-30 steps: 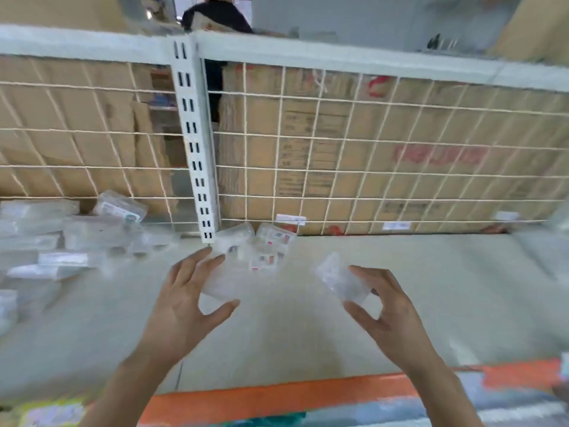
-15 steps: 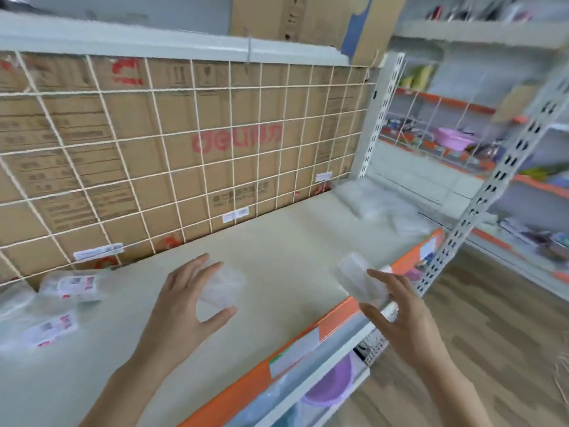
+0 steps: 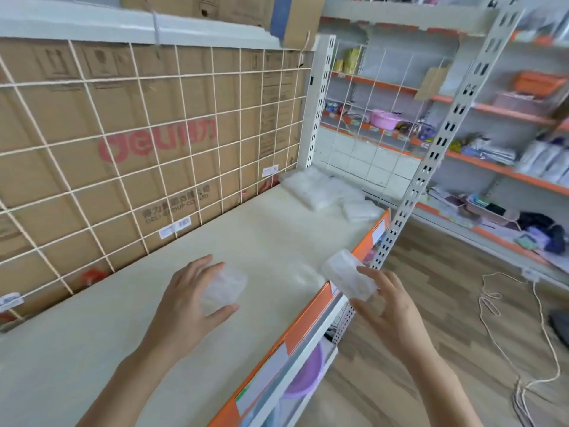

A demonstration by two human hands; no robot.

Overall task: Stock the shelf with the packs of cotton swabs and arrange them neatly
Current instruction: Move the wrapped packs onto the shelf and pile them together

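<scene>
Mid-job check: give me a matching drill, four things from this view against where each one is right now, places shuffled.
1. left pack, in the left hand
2. right pack, in the right hand
3. pile of packs
4. pink basin

A. far end of the shelf
B. at the orange front edge
C. on the shelving across the aisle
D. over the shelf's middle

Pairs: 1-D, 2-B, 3-A, 4-C

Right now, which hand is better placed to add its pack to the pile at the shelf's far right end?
Likely the right hand: its pack is at the front edge, nearer the pile. The left hand holds the other pack over mid-shelf, farther away.
</scene>
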